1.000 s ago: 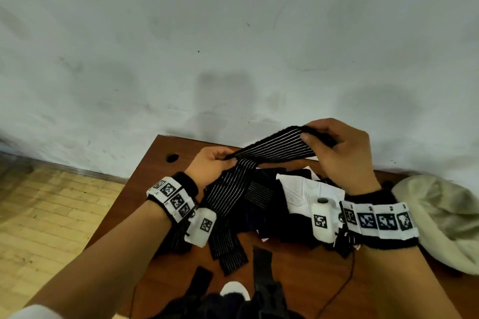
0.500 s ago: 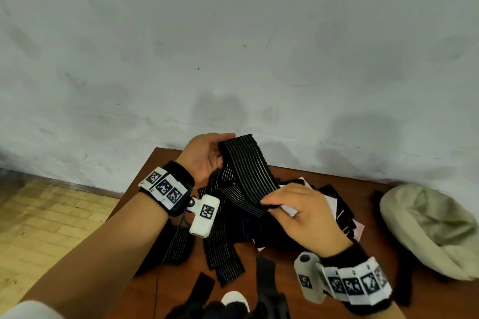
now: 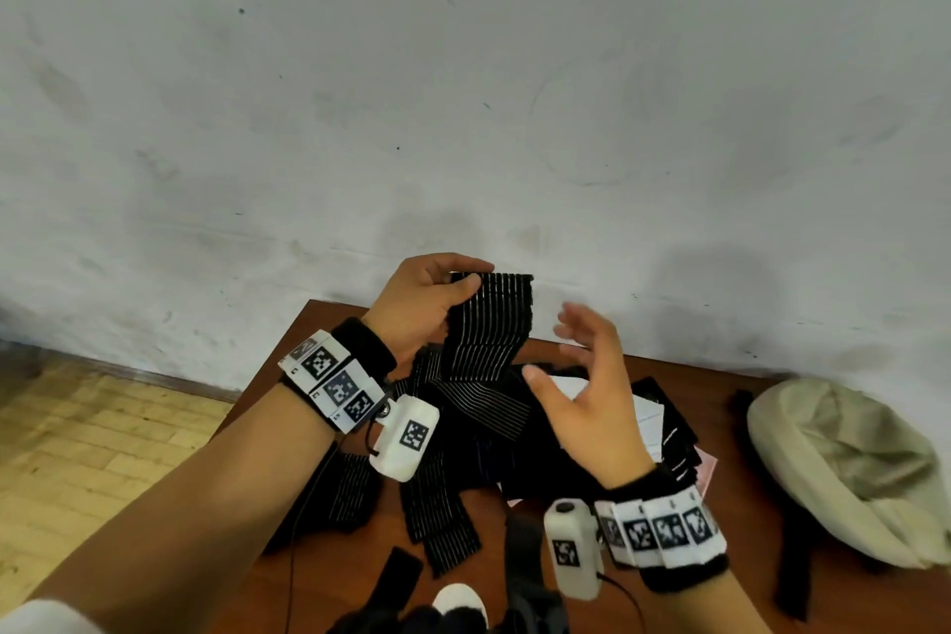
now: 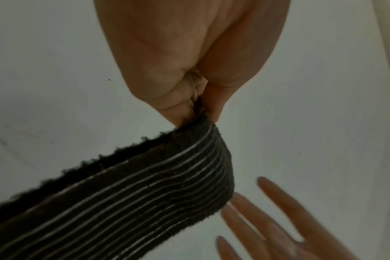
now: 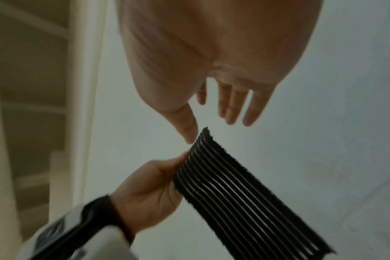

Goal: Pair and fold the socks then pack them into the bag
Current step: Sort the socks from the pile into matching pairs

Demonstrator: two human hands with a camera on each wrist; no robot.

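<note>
A black sock with thin white stripes (image 3: 489, 324) (image 4: 122, 198) (image 5: 245, 197) hangs upright over the table. My left hand (image 3: 437, 294) (image 4: 198, 109) (image 5: 154, 184) pinches its top edge between thumb and fingers. My right hand (image 3: 571, 366) (image 5: 214, 119) hovers just right of the sock, fingers spread and straight, holding nothing. A heap of black socks (image 3: 494, 448) lies on the brown table (image 3: 319, 577) under both hands. The beige cloth bag (image 3: 844, 469) lies open at the table's right.
White and pink paper (image 3: 648, 422) peeks out from under the sock heap. Loose striped socks (image 3: 442, 525) lie toward the front edge. A grey wall (image 3: 463, 93) stands right behind the table, and wooden flooring (image 3: 92, 443) lies to the left.
My right hand has let go of the striped sock's lower part and lifted up beside it, fingers open. The left hand has raised the sock's top a little higher.
</note>
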